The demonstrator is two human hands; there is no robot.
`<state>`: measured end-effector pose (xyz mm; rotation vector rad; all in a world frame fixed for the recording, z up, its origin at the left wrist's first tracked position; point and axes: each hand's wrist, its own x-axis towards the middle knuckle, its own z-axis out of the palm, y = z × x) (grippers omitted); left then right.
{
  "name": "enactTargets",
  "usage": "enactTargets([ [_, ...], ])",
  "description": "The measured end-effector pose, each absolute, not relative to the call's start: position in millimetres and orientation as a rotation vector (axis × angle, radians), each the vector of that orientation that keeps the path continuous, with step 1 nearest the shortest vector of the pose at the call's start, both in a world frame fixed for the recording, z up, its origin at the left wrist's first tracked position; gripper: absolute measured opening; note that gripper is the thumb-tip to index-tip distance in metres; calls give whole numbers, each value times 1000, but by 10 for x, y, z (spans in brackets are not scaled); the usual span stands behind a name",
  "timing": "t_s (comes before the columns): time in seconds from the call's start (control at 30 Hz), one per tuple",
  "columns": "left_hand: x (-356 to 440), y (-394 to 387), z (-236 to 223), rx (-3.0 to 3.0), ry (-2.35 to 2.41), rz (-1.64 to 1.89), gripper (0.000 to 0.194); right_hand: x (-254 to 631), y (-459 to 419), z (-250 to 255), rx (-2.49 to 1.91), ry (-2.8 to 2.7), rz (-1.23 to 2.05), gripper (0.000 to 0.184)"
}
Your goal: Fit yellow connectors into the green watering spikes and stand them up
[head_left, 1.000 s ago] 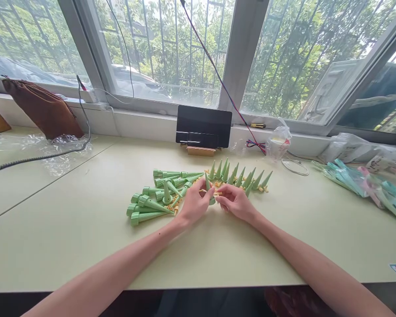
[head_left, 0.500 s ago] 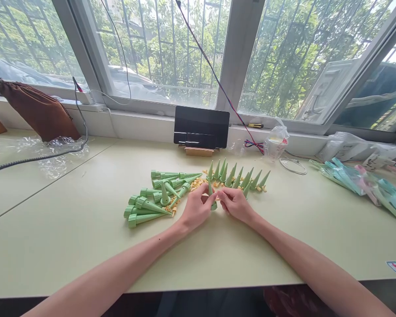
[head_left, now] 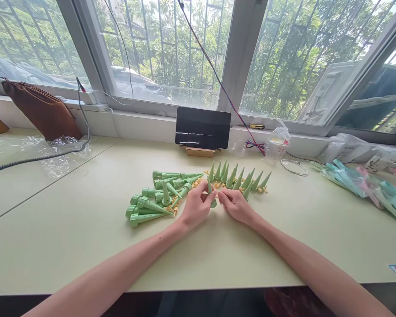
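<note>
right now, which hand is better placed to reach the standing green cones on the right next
Probably the right hand: it sits beside the standing green cones, though its fingertips may hold something tiny. The left hand is farther off, gripping another cone.

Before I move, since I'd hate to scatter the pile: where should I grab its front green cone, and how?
Pinch the front green cone by its wide end, probably from the near left; that end points outward, while the narrow tip lies beside orange pieces.
</note>
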<state>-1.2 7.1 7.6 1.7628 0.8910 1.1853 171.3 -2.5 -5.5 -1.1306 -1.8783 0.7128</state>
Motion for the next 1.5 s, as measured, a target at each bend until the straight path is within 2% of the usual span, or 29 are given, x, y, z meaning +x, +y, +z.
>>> enactTargets([
  [0.4,-13,59,36,2034,917,1206,24,1693,-18,-57,-1142,-1880,709,45],
  [0.57,-10,43,120,1949,881,1171,7,1716,7,-70,-1166,-1798,610,45],
  [0.63,-10,50,135,1825,879,1143,17,1732,11,-73,-1191,-1755,579,45],
  [0.77,-7,101,125,1601,942,1197,17,1751,2,-73,-1209,-1700,589,44],
  [0.83,-1,124,113,1518,958,1186,23,1754,-2,-77,-1204,-1695,594,44],
  [1.03,17,130,82,1342,906,948,39,1758,14,-111,-1194,-1686,625,45],
  [1.3,3,131,100,1247,878,988,43,1743,8,-116,-1157,-1716,653,43],
  [1.5,-5,103,81,1452,891,1041,39,1723,-1,-80,-1146,-1714,684,46],
])
